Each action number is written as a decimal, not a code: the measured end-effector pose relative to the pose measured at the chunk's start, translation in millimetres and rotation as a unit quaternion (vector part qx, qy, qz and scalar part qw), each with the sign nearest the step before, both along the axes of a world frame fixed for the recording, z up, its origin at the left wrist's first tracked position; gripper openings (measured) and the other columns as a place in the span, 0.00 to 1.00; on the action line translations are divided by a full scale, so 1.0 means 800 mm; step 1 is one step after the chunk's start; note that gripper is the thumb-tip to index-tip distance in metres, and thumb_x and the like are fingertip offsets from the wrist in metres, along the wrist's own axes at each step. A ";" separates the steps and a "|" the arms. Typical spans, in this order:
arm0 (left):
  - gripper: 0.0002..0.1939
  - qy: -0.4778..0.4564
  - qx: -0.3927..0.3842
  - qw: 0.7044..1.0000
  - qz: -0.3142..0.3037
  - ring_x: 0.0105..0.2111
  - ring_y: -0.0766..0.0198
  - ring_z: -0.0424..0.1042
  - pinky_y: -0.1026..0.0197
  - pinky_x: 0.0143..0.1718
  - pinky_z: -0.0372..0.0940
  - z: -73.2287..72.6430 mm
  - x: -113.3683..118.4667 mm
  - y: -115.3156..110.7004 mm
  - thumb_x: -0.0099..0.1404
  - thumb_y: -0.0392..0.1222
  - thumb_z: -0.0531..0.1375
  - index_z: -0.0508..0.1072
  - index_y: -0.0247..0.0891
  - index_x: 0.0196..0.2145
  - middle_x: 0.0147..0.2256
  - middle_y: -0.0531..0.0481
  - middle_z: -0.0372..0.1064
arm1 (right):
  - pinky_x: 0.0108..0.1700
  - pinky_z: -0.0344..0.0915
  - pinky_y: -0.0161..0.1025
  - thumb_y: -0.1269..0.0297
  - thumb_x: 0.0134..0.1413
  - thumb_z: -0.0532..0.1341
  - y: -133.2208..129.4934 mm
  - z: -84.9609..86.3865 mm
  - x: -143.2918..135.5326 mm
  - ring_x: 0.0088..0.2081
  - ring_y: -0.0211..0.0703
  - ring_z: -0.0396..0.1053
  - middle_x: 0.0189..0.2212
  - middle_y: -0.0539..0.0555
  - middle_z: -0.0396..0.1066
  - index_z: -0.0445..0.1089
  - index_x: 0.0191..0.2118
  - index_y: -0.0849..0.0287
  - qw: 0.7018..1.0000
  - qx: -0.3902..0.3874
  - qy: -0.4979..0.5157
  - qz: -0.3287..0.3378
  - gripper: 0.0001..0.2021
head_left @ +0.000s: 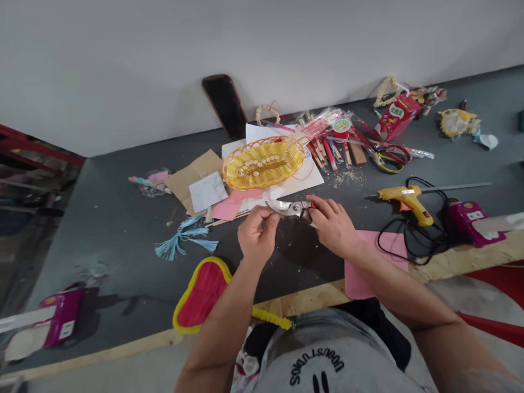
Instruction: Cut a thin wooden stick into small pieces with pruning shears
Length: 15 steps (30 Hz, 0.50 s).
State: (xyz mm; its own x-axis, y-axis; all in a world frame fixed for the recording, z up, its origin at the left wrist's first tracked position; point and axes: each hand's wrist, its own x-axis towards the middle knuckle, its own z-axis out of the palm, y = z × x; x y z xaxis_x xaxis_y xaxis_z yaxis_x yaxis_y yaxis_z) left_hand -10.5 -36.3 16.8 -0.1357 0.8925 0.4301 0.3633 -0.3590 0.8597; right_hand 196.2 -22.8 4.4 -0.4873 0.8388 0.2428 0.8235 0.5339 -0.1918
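My right hand (334, 226) is wrapped round the handles of a pair of pruning shears (291, 208), whose metal blades point left. At the blade tips, my left hand (257, 234) is closed in a pinch; whatever sits between its fingertips is too small to make out. Small pale crumbs lie on the dark table beneath. Just beyond the hands is an oval yellow woven basket (266, 177) with a row of small pale pieces inside. A red fan-shaped piece with a fuzzy yellow edge (202, 295) lies near my left forearm.
On the right are a yellow glue gun (409, 199) with a black cord, scissors (391, 158) and a red drink carton (397, 117). A phone (225, 106) leans on the wall. Blue tassels (184, 238) lie left, pink paper (376, 262) by my right forearm.
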 end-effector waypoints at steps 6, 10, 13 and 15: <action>0.14 -0.077 -0.047 0.995 0.031 0.26 0.67 0.73 0.67 0.27 0.65 0.012 0.005 0.001 0.66 0.51 0.63 0.78 0.36 0.35 0.29 0.48 0.78 | 0.53 0.62 0.51 0.76 0.54 0.57 0.003 -0.004 0.003 0.55 0.57 0.63 0.68 0.65 0.56 0.68 0.53 0.60 0.997 0.018 0.059 -0.038 0.20; 0.18 -0.088 -0.056 0.993 0.055 0.25 0.67 0.72 0.67 0.27 0.66 0.013 0.005 0.003 0.62 0.56 0.66 0.78 0.36 0.35 0.28 0.49 0.77 | 0.60 0.55 0.57 0.75 0.53 0.58 -0.004 -0.003 0.000 0.59 0.59 0.60 0.72 0.64 0.47 0.66 0.56 0.56 0.997 0.040 0.064 -0.014 0.23; 0.18 -0.081 -0.064 0.993 0.051 0.28 0.66 0.74 0.66 0.30 0.67 0.013 0.006 0.002 0.62 0.56 0.65 0.78 0.36 0.35 0.30 0.48 0.77 | 0.62 0.53 0.59 0.75 0.51 0.59 -0.007 -0.003 -0.002 0.60 0.60 0.60 0.72 0.63 0.46 0.65 0.56 0.54 0.998 0.037 0.051 -0.017 0.25; 0.18 -0.073 -0.069 0.994 0.047 0.30 0.64 0.75 0.65 0.32 0.68 0.012 0.006 0.002 0.63 0.57 0.65 0.78 0.36 0.35 0.31 0.48 0.78 | 0.62 0.52 0.59 0.75 0.51 0.60 -0.008 -0.003 -0.003 0.61 0.60 0.60 0.72 0.62 0.46 0.65 0.56 0.54 0.998 0.033 0.045 -0.021 0.26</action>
State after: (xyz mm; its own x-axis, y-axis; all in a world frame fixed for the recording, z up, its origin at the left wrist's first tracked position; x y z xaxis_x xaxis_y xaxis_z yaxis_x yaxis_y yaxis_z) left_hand -5.5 -34.7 26.7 -0.2736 0.9220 0.2741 0.2577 -0.2043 0.9444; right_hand 193.8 -28.9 2.0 -0.4261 0.8386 0.3392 0.8258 0.5137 -0.2326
